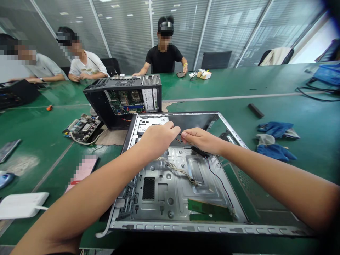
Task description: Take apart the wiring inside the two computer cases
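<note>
An opened silver computer case (179,202) lies flat in front of me. Over its far half, my left hand (162,138) is closed, its fingertips turned away from view. Close beside it, my right hand (200,140) pinches what looks like a thin cable (178,140); loose wire ends show between the hands. A twisted bundle of wires (180,170) rests on the case floor. Under my right hand is a small black part (199,151), with a thin dark wire (219,180) running toward the near right corner. Green memory modules (209,207) lie at the near edge.
Behind stands another open computer case (122,83) with a motherboard inside. To its left lies a loose circuit board (85,125). Blue gloves (276,141) and a dark bar (255,110) are at right. A white adapter (23,205) lies left. Several people sit across the green table (300,83).
</note>
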Available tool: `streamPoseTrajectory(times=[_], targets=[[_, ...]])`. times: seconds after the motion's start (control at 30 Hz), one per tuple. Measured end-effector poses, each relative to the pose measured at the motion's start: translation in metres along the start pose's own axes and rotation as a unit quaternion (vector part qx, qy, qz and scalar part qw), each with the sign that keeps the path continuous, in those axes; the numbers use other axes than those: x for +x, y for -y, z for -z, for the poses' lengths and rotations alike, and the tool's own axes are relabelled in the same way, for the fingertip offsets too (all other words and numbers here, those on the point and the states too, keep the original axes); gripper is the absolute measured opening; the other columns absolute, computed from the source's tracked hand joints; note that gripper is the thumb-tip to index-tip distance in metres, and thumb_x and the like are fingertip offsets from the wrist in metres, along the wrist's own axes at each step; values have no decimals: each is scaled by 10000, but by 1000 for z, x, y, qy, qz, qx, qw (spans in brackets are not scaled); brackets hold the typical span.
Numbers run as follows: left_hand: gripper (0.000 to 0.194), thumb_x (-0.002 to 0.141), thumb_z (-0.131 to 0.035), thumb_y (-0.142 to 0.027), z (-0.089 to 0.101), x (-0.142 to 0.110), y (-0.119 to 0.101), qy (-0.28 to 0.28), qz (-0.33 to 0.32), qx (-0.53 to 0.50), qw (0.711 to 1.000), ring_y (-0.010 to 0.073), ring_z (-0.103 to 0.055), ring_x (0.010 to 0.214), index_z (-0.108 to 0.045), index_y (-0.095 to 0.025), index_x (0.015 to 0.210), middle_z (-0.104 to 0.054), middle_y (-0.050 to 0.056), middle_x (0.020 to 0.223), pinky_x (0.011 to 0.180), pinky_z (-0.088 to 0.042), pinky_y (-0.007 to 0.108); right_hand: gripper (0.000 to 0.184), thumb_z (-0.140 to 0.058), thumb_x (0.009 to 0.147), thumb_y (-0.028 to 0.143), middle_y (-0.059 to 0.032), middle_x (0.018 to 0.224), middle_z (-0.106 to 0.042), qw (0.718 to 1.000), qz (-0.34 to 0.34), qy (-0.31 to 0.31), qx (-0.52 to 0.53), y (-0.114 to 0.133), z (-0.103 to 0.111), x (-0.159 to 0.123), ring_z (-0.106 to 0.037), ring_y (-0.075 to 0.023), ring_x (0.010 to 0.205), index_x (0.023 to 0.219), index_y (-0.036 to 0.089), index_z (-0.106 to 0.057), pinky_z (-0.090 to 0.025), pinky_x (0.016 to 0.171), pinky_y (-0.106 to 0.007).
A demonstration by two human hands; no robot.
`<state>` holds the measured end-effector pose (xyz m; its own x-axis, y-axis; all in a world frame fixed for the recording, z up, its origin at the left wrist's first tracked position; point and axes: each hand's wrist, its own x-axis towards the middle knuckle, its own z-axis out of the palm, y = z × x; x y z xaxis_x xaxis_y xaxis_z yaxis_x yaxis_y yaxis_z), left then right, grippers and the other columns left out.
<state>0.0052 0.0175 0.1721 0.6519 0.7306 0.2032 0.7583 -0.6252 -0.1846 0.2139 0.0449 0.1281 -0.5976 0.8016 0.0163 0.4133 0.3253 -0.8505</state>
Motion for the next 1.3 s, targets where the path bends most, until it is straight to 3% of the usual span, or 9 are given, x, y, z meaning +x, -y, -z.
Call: streamPoseTrajectory(times=[0.27, 0.77, 1.07, 1.3], targets=[[213, 926, -469, -113, 2, 1, -1, -63, -30, 42, 997, 174, -581, 704, -650, -179, 835, -638, 41, 716, 631, -307, 322, 458, -444, 946, 574, 44, 613, -373, 1000, -6, 11, 6, 2, -1, -1, -300, -111, 568, 699, 195, -514, -260, 558, -280], [193, 968, -464, -165, 5, 3, -1, 25, -2, -1, 1000, 156, -554, 652, -657, -160, 972, -665, 75, 841, 555, -258, 299, 390, -433, 955, 509, 34, 639, -399, 1000, 7, -25, 5, 10, -2, -3, -332, -124, 596, 798, 180, -572, -288, 589, -292], [220, 930, -449, -78, -2, 2, 1, 18, -23, -21, 999, 142, -510, 658, -642, -143, 1012, -600, 93, 938, 542, -269, 294, 392, -414, 973, 482, 32, 626, -391, 1000, -14, -18, -2, 9, -1, -2, -338, -121, 578, 729, 194, -519, -281, 575, -288], [249, 939, -419, -76, 2, 1, -2, 8, -20, -7, 1000, 129, -481, 599, -631, -143, 1051, -599, 86, 930, 537, -293, 286, 435, -437, 952, 562, 36, 632, -393, 1000, -7, -13, 16, 6, -1, -1, -323, -113, 572, 724, 197, -504, -267, 557, -282]])
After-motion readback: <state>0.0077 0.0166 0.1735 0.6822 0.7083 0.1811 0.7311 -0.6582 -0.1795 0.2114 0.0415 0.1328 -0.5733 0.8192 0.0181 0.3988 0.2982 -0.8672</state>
